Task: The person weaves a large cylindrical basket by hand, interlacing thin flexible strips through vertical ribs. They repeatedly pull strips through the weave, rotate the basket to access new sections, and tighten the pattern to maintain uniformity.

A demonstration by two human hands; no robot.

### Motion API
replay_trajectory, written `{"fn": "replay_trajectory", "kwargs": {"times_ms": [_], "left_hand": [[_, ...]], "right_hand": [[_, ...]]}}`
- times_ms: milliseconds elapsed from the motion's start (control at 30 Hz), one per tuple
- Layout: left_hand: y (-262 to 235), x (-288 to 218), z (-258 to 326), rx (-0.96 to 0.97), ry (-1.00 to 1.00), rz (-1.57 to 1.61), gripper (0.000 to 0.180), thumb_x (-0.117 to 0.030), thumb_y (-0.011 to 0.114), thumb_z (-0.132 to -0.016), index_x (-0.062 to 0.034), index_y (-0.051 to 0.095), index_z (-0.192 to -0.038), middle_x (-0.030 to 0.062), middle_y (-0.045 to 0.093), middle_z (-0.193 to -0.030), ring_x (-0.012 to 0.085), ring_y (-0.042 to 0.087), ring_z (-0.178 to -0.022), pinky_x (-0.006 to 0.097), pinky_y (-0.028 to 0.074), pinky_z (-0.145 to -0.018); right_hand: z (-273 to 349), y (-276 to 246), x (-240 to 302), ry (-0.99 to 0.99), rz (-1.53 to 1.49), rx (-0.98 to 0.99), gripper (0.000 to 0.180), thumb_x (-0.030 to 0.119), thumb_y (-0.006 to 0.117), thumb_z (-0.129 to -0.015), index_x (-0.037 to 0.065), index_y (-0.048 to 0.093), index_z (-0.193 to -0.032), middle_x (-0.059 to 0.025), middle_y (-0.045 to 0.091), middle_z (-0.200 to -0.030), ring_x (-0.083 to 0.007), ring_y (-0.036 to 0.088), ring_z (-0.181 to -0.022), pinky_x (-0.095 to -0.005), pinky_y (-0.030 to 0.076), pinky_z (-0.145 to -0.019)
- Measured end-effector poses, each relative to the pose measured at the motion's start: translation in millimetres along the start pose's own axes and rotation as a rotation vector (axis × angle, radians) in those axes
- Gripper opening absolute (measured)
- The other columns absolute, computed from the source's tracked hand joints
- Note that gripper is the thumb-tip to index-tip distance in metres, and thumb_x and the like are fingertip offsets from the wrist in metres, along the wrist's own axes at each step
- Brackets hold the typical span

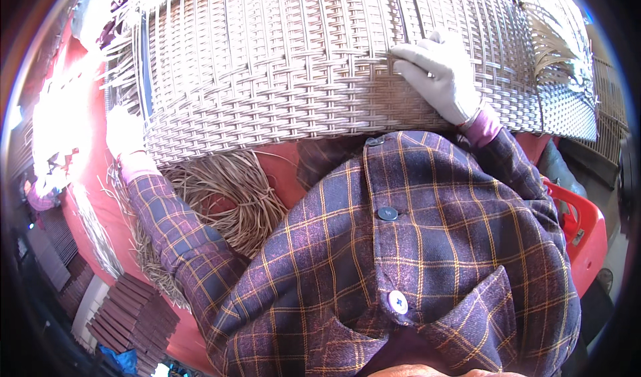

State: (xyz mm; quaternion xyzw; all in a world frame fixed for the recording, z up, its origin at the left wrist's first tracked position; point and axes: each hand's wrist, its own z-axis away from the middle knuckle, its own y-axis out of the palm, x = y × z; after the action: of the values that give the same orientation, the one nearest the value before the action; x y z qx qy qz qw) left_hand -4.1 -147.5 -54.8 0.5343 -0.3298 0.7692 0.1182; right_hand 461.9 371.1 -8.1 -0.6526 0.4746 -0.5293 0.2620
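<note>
A purple checked shirt [414, 257] with round buttons fills the bottom, closest of all. Both sleeves reach up to a big woven panel [320, 57] of pale strips that lies across the top. The right hand [437, 73], in a white glove, lies flat on the weave with its fingers [408, 51] spread and pointing left. The left hand [125, 131], gloved too, is at the panel's lower left corner. Bright sun washes it out, so I cannot tell how its fingers sit. Loose straw strips [234, 193] pile up just under the panel's near edge. A red chair [584, 227] peeks out on the right, partly hidden by the shirt.
</note>
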Motion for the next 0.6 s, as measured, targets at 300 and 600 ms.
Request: {"fn": "replay_trajectory", "kwargs": {"times_ms": [300, 600], "left_hand": [[-126.3, 47.8, -2.3, -0.34, -0.277, 0.566, 0.029, -0.024, 0.064, -0.101, -0.0068, 0.074, -0.122, 0.0125, 0.073, -0.125, 0.0281, 0.066, -0.122, 0.044, 0.05, -0.107], [-415.5, -141.0, 37.8, -0.856, 0.265, 1.364, 0.039, -0.038, 0.079, -0.094, -0.0112, 0.076, -0.123, 0.0089, 0.076, -0.116, 0.029, 0.071, -0.11, 0.045, 0.054, -0.1]], "right_hand": [[4.0, 8.6, -8.6, -0.047, 0.101, 0.033, 0.036, 0.029, 0.079, -0.092, 0.011, 0.077, -0.124, -0.0065, 0.075, -0.107, -0.0275, 0.066, -0.098, -0.0427, 0.049, -0.093], [27.2, -16.7, -2.0, -0.07, 0.046, 0.173, 0.088, 0.041, 0.091, -0.075, 0.008, 0.058, -0.15, -0.0163, 0.061, -0.145, -0.0393, 0.051, -0.139, -0.0542, 0.039, -0.117]]}}
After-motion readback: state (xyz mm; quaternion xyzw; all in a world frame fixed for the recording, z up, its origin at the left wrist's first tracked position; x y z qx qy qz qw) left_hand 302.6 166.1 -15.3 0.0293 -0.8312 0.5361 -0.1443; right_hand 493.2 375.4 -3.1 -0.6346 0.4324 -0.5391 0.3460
